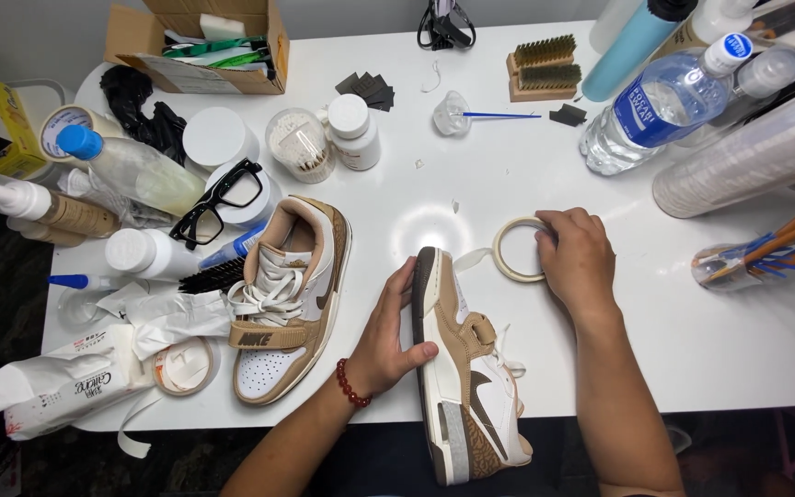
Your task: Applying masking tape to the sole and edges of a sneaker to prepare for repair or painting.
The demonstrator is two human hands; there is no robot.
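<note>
My left hand (386,336) grips a tan, white and brown sneaker (467,391) that lies on its side at the table's front edge, fingers wrapped over its brown sole. My right hand (577,258) rests on a roll of pale masking tape (508,250) just beyond the shoe's toe; a strip of tape runs from the roll to the shoe. The matching sneaker (292,294) stands upright to the left, strap fastened. A red bead bracelet (350,385) circles my left wrist.
Black glasses (218,201), white jars, squeeze bottles, a wipes pack (57,382) and another tape roll (186,365) crowd the left. A cardboard box (204,41) and wooden brushes (543,66) sit at the back. A water bottle (660,106) and a cup of paintbrushes (747,258) stand right.
</note>
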